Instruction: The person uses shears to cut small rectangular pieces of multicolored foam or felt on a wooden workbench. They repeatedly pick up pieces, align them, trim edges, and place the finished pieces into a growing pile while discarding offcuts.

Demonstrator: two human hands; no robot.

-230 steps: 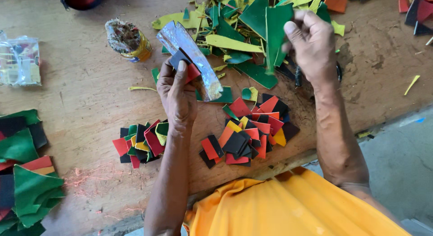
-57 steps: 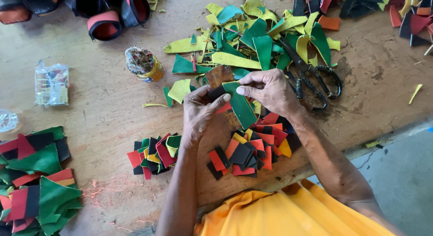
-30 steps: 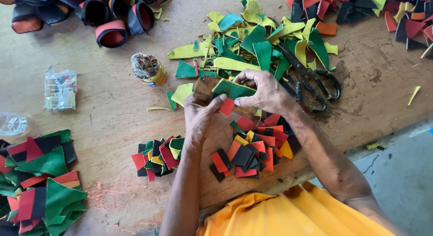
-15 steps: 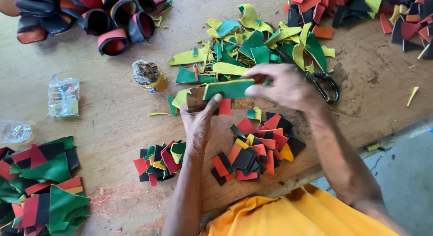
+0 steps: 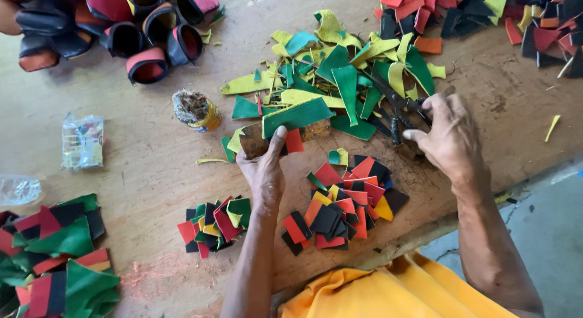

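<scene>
My left hand (image 5: pixel 263 170) grips a small brown block (image 5: pixel 254 142) with a long green strip (image 5: pixel 297 116) and a red piece (image 5: pixel 294 140) pressed onto it by the thumb. To the right, my right hand (image 5: pixel 449 137) closes around the handles of dark scissors (image 5: pixel 395 104) lying at the edge of the green and yellow scrap heap (image 5: pixel 340 69). Below both hands lie two piles of small cut squares in red, black, orange and yellow: a larger pile (image 5: pixel 343 205) and a smaller pile (image 5: pixel 215 224).
A small glue tin (image 5: pixel 195 109) stands left of the scraps. Rolled red and black straps (image 5: pixel 130 29) sit at the top left, a plastic packet (image 5: pixel 84 140) at left, stacked green, red and black pieces (image 5: pixel 54 257) at bottom left, more offcuts (image 5: pixel 486 14) at top right.
My right hand let go of the green strip and moved right onto the scissors. My left hand keeps the block and strip, now held alone.
</scene>
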